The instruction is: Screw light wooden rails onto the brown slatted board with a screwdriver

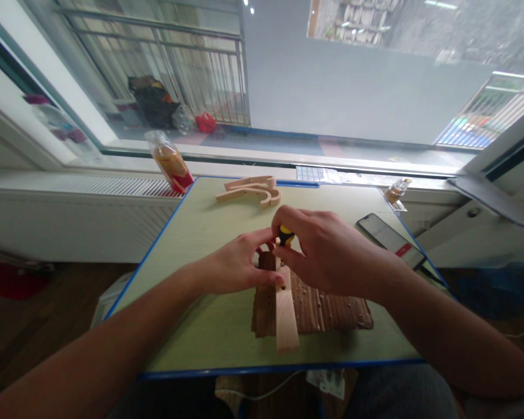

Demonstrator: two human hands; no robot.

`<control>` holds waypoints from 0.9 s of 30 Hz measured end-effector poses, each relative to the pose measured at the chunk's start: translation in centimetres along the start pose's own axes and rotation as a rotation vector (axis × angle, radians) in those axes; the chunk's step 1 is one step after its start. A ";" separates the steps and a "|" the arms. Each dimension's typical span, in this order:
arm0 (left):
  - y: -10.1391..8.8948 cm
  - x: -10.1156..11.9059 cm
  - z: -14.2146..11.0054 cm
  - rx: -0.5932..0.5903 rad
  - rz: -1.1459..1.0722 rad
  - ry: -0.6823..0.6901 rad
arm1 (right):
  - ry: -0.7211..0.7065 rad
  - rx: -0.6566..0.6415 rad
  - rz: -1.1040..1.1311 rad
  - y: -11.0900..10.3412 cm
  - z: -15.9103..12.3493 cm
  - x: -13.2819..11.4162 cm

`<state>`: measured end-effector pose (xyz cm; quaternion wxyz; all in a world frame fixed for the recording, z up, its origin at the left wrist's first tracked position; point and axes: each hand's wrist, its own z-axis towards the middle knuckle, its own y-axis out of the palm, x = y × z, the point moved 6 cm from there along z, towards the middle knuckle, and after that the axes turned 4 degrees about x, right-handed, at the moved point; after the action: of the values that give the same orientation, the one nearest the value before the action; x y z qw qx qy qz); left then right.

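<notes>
My right hand (314,244) is closed around a short screwdriver (285,235) with a yellow and black handle. The tool stands roughly upright over a pale wooden strip (287,326), its tip mostly hidden by my fingers. That strip lies on a dark brown, grooved wooden board (327,311) dotted with small holes or knobs. With my left hand (240,262) I grip the strip's far part, thumb across it near a dark hole and fingers on the left side. Two curved wooden hooks (248,192) rest farther back on the table.
The pale green table (179,331) has a blue edge. A phone (390,240) lies at its right side. A drink bottle (169,162) stands at the back left beyond the edge, and a small bottle (397,190) at the back right. A window rises behind.
</notes>
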<state>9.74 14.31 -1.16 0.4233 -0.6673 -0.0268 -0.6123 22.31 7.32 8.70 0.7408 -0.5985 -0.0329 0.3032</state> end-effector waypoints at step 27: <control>0.0 0.2 0.0 -0.012 0.002 -0.020 | -0.064 -0.144 0.141 -0.3 0.0 0.7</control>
<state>9.78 14.20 -0.95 0.4195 -0.6761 -0.0266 -0.6052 22.94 7.66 8.73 0.6714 -0.6409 -0.0361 0.3703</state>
